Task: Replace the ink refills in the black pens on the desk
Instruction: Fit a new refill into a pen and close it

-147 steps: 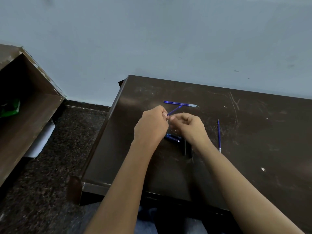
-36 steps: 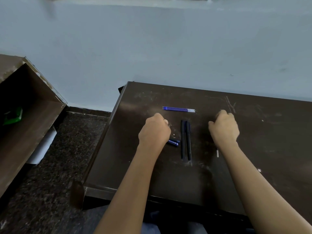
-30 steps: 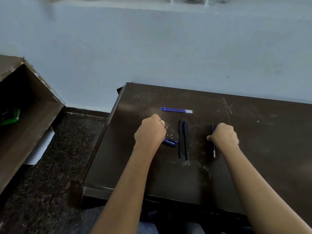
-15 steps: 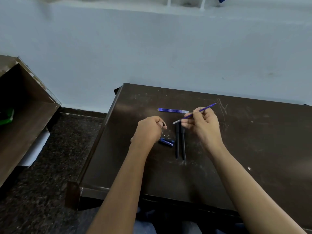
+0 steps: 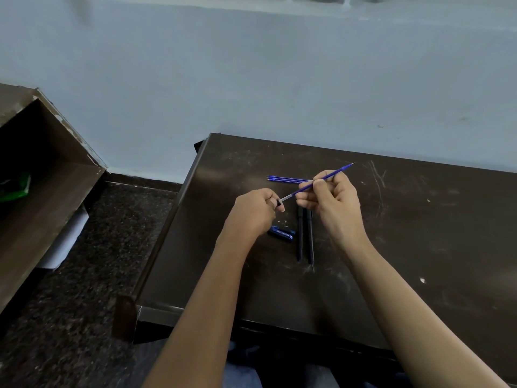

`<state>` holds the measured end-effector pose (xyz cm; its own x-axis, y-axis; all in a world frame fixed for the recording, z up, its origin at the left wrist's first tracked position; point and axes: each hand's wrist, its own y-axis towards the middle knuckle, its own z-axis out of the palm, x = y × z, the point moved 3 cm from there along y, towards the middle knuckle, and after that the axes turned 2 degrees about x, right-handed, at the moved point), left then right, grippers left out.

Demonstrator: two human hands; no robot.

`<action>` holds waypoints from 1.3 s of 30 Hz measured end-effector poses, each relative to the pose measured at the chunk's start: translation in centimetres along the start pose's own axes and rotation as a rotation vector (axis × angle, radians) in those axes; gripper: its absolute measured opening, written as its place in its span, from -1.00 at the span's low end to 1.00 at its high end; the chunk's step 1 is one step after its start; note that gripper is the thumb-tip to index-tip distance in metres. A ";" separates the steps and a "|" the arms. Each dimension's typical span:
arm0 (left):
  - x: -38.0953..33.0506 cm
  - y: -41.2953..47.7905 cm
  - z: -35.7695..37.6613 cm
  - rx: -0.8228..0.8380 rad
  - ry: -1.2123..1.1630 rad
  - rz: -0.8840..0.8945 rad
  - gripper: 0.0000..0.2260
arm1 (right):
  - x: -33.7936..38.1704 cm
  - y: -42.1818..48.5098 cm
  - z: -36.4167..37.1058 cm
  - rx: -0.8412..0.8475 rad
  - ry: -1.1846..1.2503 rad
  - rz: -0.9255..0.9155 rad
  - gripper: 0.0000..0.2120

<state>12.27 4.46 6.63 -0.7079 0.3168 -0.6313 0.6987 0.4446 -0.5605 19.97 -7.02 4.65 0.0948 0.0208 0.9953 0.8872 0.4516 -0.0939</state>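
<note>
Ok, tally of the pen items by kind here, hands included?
black pens lying on the desk: 2
blue refill in the right hand: 1
loose blue refills: 3, it seems
blue labelled piece: 1
black part in the left hand: 1
Total: 8

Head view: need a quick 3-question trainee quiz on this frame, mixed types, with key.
1. True or false: the right hand holds a blue refill.
2. How many black pens lie on the desk? A one, B two, C four.
3. Fill in: the refill's pale end points at a small black part pinched in the ___ hand.
Key: 1 true; 2 B; 3 left hand.
</note>
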 end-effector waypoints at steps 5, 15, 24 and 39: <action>0.1 0.2 0.0 -0.011 0.010 0.011 -0.74 | -0.7 0.1 0.3 -0.059 0.007 0.039 -0.90; 0.3 0.6 0.0 -0.043 0.010 0.054 -0.74 | -0.6 0.4 0.2 -0.057 0.007 0.051 -0.89; 0.6 0.6 0.6 -0.150 -0.059 0.175 -0.77 | -1.2 0.4 0.6 -0.071 -0.030 0.058 -0.90; 0.1 0.6 0.2 -0.269 -0.191 0.223 -0.76 | -6.6 -1.1 3.1 0.315 -1.144 -0.007 -0.66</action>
<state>12.60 4.54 6.12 -0.4922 0.2803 -0.8241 0.7633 0.5941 -0.2538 16.96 -4.93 -1.79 -0.5102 0.7301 0.4546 0.7207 0.6514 -0.2373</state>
